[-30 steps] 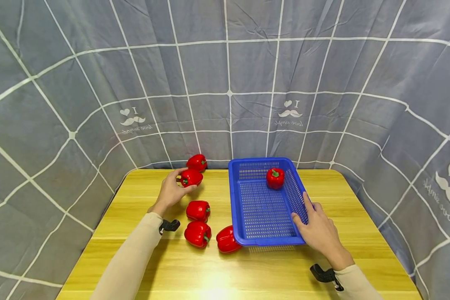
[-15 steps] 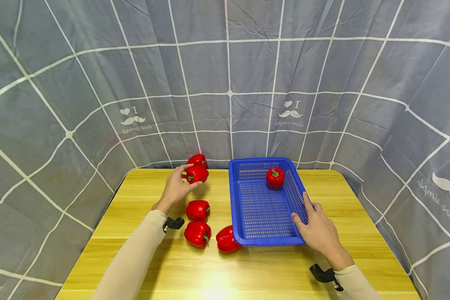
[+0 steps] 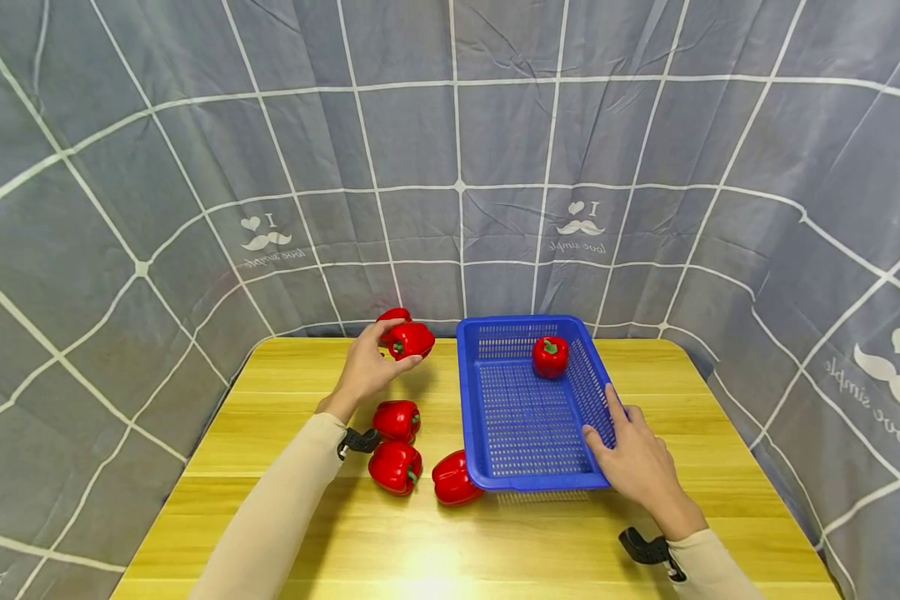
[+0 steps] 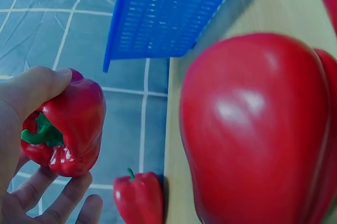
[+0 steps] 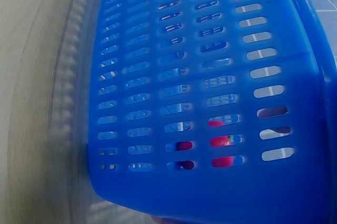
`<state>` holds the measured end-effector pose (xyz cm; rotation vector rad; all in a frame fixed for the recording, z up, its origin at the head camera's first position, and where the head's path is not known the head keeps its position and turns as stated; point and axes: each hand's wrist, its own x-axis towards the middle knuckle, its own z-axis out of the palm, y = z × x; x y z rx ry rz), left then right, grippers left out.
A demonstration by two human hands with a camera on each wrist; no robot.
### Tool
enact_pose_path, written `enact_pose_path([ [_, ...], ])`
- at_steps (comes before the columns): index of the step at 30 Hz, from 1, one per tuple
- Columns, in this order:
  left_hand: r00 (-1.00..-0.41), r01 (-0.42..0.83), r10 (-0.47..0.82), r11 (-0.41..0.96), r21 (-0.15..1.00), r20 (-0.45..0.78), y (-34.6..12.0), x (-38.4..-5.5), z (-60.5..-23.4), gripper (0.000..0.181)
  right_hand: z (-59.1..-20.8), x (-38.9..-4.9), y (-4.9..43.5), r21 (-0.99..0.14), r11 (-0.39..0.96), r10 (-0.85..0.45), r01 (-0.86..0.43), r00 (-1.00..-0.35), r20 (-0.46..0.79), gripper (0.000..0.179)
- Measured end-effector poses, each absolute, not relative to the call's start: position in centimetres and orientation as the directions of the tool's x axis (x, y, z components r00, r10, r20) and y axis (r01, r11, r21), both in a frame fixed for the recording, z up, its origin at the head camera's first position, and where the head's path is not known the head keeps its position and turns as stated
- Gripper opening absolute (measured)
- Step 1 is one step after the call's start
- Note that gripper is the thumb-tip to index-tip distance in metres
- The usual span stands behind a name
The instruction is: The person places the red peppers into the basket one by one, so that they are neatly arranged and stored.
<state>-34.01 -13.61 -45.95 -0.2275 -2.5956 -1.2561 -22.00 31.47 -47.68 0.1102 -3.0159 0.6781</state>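
Lifting a glossy red bell pepper nearer the blue perforated plastic basket.
Left hand grips it, now raised; right hand stays flat on the basket's rim.

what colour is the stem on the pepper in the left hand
Green, on a red pepper held by the left hand; clearest in the left wrist view.

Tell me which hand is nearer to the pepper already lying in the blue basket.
Right. The right hand rests on the blue basket at its near right wall, short of the pepper in the basket. The left hand holds another pepper outside the basket's left side.
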Motion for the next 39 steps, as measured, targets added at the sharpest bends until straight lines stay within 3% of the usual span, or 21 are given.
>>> enact_pose_path([
  [8,-0.940,0.304,0.068,0.612,0.730,0.334,-12.2,-34.4,-45.2,0.076,-47.6,-22.0,31.4,-0.426,0.901,-0.060,-0.080,-0.996,0.060,0.091],
  [39,-0.935,0.346,0.158,0.607,0.715,0.318,-5.5,-35.9,-43.0,0.078,-47.8,-21.9,31.5,-0.423,0.902,-0.062,-0.081,-0.996,0.059,0.091],
])
